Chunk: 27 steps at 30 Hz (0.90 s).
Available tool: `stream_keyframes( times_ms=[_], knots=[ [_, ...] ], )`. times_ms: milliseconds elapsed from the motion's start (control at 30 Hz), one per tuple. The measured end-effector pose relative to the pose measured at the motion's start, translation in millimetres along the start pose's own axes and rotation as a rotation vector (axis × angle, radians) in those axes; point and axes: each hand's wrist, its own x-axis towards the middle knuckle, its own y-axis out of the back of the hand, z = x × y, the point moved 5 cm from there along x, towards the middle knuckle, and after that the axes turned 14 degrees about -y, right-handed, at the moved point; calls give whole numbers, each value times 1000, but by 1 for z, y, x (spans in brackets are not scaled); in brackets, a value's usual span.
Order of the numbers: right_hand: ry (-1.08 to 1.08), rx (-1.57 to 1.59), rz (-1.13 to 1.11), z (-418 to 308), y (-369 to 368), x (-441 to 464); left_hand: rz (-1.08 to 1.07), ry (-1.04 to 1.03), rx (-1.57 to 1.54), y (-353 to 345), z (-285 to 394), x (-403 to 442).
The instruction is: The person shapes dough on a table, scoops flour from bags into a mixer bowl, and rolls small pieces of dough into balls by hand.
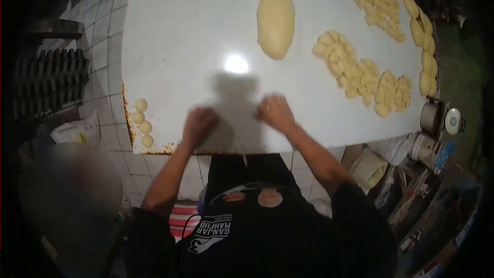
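My left hand (pixel 200 125) is curled low over the white table near its front edge, somewhat blurred and in shadow. To its right, my right hand (pixel 276 113) is also curled, palm down, with its fingers bent toward the tabletop. Whatever lies under either palm is hidden. Ahead of my right hand rests a large smooth slab of pale yellow dough (pixel 276 24). Several small round dough balls (pixel 146 127) form a short line at the table's left edge, left of my left hand. Cut dough pieces (pixel 342 64) lie in a heap farther right.
More cut dough pieces (pixel 378 7) spread over the table's far right. Thick dough lumps (pixel 426 67) line the right edge. The white table (pixel 180 46) has rusty spots at its left corner. Dark stacked trays (pixel 51 80) stand to the left; a pot (pixel 429 117) sits beyond the right edge.
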Motion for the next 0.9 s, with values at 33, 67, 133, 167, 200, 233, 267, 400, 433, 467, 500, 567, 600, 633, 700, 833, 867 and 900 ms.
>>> stream_keyframes(
  times_ms=[33, 67, 133, 167, 200, 233, 267, 400, 433, 467, 500, 567, 600, 633, 700, 833, 867, 900],
  knots=[
    [14, 22, 249, -7, 14, 20, -236, 173, 136, -9, -22, 11],
    [-123, 158, 375, -19, 14, 33, 38, 178, 171, -4, -13, 39],
    [-201, 229, 423, -38, 5, 24, 220, 180, 48, -24, 30, 52],
    [-143, 171, 349, -46, -16, 2, 299, 168, 16, -31, 47, 35],
    [-107, 253, 72, -16, -55, -16, 314, 67, -82, -17, 55, 16],
    [-388, 462, -196, -4, -21, -10, 327, -30, -167, -2, 53, 3],
    [-221, 55, -266, 1, -18, 8, 327, 1, -117, 9, 31, 2],
    [-89, 160, 372, -33, 17, 45, 350, 380, 113, 2, -5, 47],
    [-180, 165, 391, -34, -3, 38, 359, 390, 120, 0, 9, 34],
    [-28, 218, 316, -35, -15, 17, 355, 251, 50, -3, 37, 24],
    [116, 228, 300, -31, -9, -7, 347, 114, -27, -9, 56, 16],
    [232, 170, 118, 7, 0, -6, 363, -5, -40, -14, 15, -25],
    [131, 99, 161, 14, 5, 11, 39, 153, 259, -17, 1, -19],
    [23, 35, 185, 7, 14, 32, 261, 184, 284, 14, 0, 11],
    [-27, 167, 295, -20, 19, 39, 246, 460, 199, -9, -14, 44],
    [169, 179, 250, -3, 13, 7, 536, 97, 70, -3, 36, 6],
    [209, 128, 217, 15, 15, 20, 225, 189, 203, -12, 4, -14],
    [233, 84, 160, 25, 7, 21, -110, 286, 309, -28, -13, -33]
  ],
)
